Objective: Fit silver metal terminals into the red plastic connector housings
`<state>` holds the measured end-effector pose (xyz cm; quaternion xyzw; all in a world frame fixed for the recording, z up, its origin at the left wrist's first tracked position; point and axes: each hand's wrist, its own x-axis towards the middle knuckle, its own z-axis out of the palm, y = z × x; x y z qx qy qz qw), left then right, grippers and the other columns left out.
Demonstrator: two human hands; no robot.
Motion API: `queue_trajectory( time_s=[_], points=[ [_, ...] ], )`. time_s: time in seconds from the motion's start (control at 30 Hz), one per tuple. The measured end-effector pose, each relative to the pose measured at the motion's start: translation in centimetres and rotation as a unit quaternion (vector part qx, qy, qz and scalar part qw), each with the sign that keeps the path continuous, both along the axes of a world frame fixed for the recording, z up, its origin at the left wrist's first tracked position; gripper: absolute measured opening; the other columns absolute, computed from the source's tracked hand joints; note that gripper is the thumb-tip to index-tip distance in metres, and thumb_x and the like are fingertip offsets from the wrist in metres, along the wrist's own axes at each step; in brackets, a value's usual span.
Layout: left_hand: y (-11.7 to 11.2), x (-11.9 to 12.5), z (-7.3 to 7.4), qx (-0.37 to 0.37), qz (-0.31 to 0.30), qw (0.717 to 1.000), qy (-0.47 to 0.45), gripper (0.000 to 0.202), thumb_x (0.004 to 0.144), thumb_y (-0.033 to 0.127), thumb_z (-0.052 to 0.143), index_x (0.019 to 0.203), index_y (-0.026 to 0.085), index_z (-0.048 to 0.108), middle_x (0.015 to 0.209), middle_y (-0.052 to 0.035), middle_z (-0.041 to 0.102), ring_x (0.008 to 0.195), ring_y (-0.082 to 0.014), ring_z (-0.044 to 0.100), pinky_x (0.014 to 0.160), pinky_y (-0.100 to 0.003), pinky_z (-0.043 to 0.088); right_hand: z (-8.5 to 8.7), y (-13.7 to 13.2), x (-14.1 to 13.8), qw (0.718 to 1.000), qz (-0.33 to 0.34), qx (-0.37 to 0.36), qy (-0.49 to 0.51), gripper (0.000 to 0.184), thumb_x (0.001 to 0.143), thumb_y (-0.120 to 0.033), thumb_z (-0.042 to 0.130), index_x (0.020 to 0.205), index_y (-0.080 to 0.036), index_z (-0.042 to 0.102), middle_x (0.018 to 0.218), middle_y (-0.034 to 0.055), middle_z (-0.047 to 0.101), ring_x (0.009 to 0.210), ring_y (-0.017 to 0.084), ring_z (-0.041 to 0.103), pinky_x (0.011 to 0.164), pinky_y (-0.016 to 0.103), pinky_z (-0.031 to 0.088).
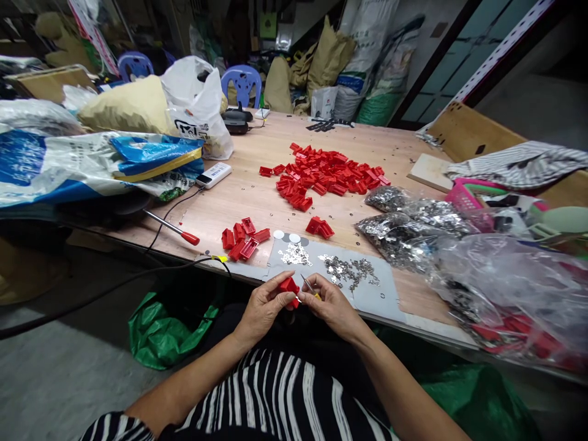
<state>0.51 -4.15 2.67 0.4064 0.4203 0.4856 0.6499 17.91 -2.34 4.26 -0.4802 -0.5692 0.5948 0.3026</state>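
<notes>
Fingers (270,293) of my left hand (263,308) are clamping the red plastic housing (289,289), its long axis pointing at my right hand (329,308), which is pinching a yellow-handled pick (313,295).

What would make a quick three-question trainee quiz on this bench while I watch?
1. Which hand holds the red plastic part?
2. True or false: the large pile of red parts lies on the grey sheet.
3. What does the right hand hold? A: a thin metal tool with a yellow handle; B: a red-handled rod; C: a white remote control.

Key: 1 the left hand; 2 false, it lies on the wooden table; 3 A.
</notes>
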Motion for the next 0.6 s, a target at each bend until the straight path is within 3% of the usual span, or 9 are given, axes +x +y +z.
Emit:
queue_trajectory(
  time_s=[0.13, 0.23, 0.4, 0.6],
  points=[
    [0.0, 0.0, 0.1, 0.006, -0.003, 1.000, 0.018, 0.046, 0.077, 0.032, 0.069, 0.121, 0.020, 0.063, 0.074, 0.0002, 0.066, 0.065, -0.0115, 0.057, 0.067, -0.022, 0.048, 0.1, 0.0, 0.0, 1.000, 0.001, 0.005, -0.006, 0.025, 0.083, -0.042, 0.058, 0.080, -0.021, 0.045, 0.066, -0.0060, 0.047, 0.051, 0.008, 0.038, 0.047, 0.021, 0.031],
    [0.1, 0.0, 0.2, 0.010, 0.006, 1.000, 0.026, 0.043, 0.078, 0.030, 0.069, 0.119, 0.020, 0.064, 0.076, 0.0007, 0.066, 0.065, -0.0106, 0.058, 0.070, -0.022, 0.048, 0.1, 0.3, 0.5, 0.994, -0.024, 0.075, -0.081, 0.021, 0.084, -0.040, 0.056, 0.079, -0.021, 0.047, 0.070, -0.0040, 0.050, 0.059, 0.011, 0.045, 0.055, 0.023, 0.037],
    [0.2, 0.1, -0.1, -0.005, 0.023, 1.000, 0.002, 0.040, 0.076, 0.030, 0.070, 0.114, 0.019, 0.065, 0.081, -0.0005, 0.066, 0.062, -0.0101, 0.060, 0.066, -0.023, 0.050, 0.0, 1.6, 2.1, 0.927, -0.076, 0.201, -0.308, 0.010, 0.084, -0.032, 0.054, 0.081, -0.023, 0.052, 0.073, -0.0003, 0.060, 0.067, 0.016, 0.055, 0.064, 0.028, 0.039],
    [0.2, 0.0, -0.8, -0.023, 0.025, 0.998, -0.044, 0.040, 0.074, 0.029, 0.072, 0.111, 0.019, 0.061, 0.095, -0.0049, 0.068, 0.075, -0.0149, 0.065, 0.065, -0.027, 0.055, 0.8, 2.3, 5.9, 0.891, -0.143, 0.239, -0.359, 0.013, 0.085, -0.033, 0.051, 0.086, -0.022, 0.059, 0.084, 0.0039, 0.069, 0.074, 0.020, 0.062, 0.067, 0.029, 0.042]
  ],
)
